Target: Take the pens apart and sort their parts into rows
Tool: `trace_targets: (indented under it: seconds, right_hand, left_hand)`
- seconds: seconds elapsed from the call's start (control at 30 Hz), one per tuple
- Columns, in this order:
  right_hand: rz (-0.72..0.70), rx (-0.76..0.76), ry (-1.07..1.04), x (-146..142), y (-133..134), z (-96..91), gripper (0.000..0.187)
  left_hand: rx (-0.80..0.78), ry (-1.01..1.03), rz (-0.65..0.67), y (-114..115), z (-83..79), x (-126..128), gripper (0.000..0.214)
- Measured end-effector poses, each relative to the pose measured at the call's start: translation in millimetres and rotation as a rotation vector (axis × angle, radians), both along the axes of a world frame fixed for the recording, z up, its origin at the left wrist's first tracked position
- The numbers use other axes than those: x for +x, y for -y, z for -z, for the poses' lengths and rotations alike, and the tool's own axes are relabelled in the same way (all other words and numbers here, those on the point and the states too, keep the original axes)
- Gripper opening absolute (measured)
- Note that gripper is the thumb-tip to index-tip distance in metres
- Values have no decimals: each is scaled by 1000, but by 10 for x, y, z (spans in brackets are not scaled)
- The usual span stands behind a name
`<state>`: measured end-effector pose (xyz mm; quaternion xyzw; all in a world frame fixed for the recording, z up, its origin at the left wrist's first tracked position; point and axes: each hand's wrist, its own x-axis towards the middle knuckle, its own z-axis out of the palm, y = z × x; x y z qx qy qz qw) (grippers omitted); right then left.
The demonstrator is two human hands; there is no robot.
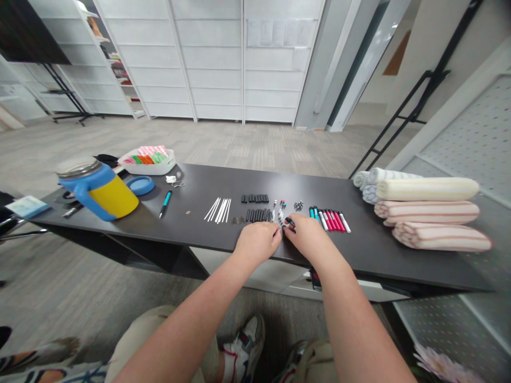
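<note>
Over the front edge of the dark table, my left hand (258, 243) has its fingers curled together; whatever they hold, if anything, is hidden. Close beside it, my right hand (306, 234) pinches a small black pen part (290, 222). Sorted pen parts lie around both hands: black tubes (258, 215), short black pieces (254, 198), small springs (237, 219) and white sticks like refills (219, 209). Tiny white and silver pieces (280, 213) sit just beyond my fingertips, and a dark little pile (298, 205) is behind my right hand. Teal, white and red pen barrels (331, 219) stand in a row to its right.
A blue and yellow mug (107, 189), a blue lid (140, 185) and a teal pen (165, 204) are on the left. Behind them is a white basket (154, 168) of colourful packets. Rolled towels (429, 213) are stacked at the right end of the table (395, 250).
</note>
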<state>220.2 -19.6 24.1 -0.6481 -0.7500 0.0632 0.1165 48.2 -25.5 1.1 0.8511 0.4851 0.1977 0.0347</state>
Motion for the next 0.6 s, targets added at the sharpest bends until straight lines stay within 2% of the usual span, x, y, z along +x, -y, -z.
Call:
trace_targets:
  seconds: [0.2,0.43,0.6]
  right_hand:
    - [75,19,-182,50,-42,107,20]
    - [130,95,-252,20,-66,145,23]
    - [111,110,-227,55,-45,130,23]
  left_hand:
    - [-6,2,0,4,1,-8,25]
    - [-3,2,-4,2,1,-4,26]
    - [-18,5,1,7,-18,-1,25]
